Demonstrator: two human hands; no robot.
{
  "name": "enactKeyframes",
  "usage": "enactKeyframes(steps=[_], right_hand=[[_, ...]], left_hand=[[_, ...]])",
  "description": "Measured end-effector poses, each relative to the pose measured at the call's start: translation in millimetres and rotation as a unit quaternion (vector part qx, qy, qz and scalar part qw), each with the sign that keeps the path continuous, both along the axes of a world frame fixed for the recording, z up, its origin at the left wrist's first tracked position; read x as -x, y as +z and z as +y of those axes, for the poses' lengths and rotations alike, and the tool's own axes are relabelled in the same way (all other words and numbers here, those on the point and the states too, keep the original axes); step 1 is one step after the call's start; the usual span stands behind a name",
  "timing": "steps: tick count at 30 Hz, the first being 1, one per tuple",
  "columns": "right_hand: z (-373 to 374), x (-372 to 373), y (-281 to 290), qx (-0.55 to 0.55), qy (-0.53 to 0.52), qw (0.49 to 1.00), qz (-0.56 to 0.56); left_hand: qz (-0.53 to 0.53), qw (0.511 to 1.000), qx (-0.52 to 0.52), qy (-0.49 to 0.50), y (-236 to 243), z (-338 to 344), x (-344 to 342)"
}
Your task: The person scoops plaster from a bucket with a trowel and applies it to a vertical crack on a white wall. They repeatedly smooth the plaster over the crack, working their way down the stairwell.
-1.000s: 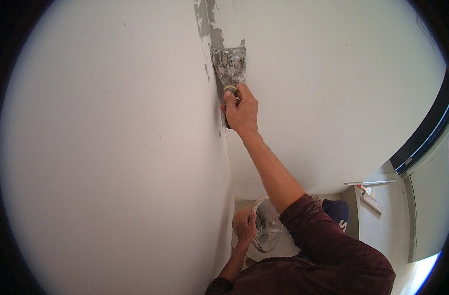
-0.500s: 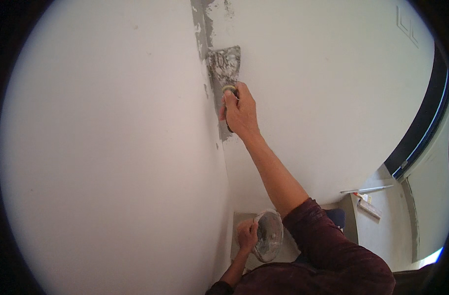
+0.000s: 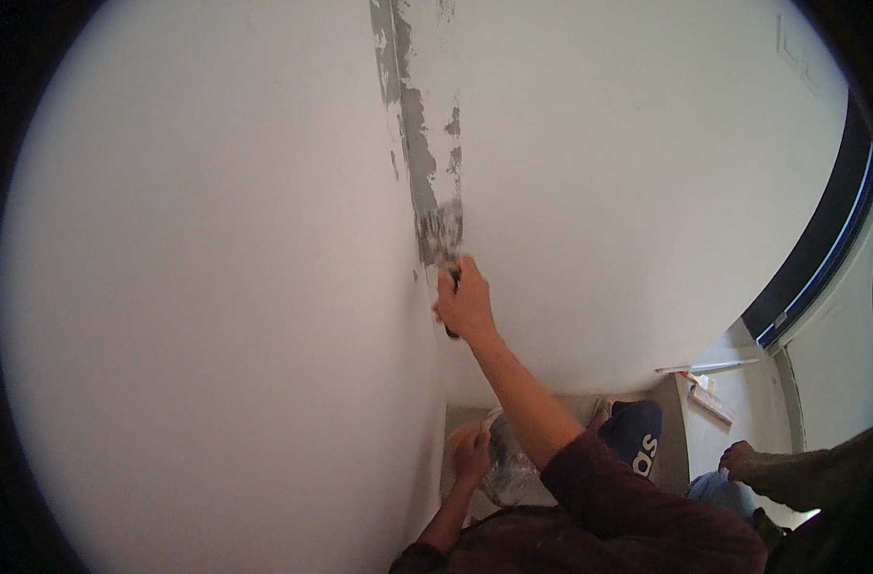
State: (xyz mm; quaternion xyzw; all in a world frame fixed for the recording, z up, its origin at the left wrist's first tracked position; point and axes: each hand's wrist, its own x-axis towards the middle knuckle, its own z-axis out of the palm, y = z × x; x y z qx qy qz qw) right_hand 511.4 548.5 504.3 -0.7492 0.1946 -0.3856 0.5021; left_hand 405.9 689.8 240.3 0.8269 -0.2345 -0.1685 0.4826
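Note:
My right hand (image 3: 467, 301) is wrapped round the dark handle of a putty knife (image 3: 443, 230). The knife's wide, smeared blade lies against the right-hand wall (image 3: 599, 191), beside the inner corner. Grey filler (image 3: 420, 143) runs up that corner in a ragged strip, with patches on both walls. Lower down, my left hand (image 3: 471, 454) is closed on the rim of a round, smeared bucket (image 3: 513, 469). My right forearm and sleeve hide part of the bucket, and its contents are hard to make out.
A dark blue cloth (image 3: 637, 430) with white print shows beside my right sleeve. On a pale ledge at the right lie a long thin rod (image 3: 709, 367) and a pale roller-like tool (image 3: 712, 406). Another person's arm (image 3: 800, 478) reaches in at the lower right, near something light blue (image 3: 723, 493).
My right hand and the putty knife have moved down along the corner, uncovering grey filler above. The bucket is more hidden behind my forearm. Another person's arm has appeared at the lower right.

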Motion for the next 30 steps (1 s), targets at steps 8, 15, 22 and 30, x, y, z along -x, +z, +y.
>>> enactKeyframes(steps=[8,15,22,30], right_hand=[[-23,-23,75,0.078,0.079,0.96,-0.256],[-20,-72,96,0.18,-0.138,0.954,-0.195],[-27,-60,42,0.145,-0.132,0.98,-0.044],[1,10,80,0.089,-0.01,0.991,-0.103]], left_hand=[[-0.038,0.998,-0.041,0.008,-33,3,2],[-0.01,1.0,-0.008,0.003,-24,11,2],[0.015,1.0,-0.009,-0.005,-5,10,0],[0.033,0.998,-0.036,-0.028,-31,17,17]])
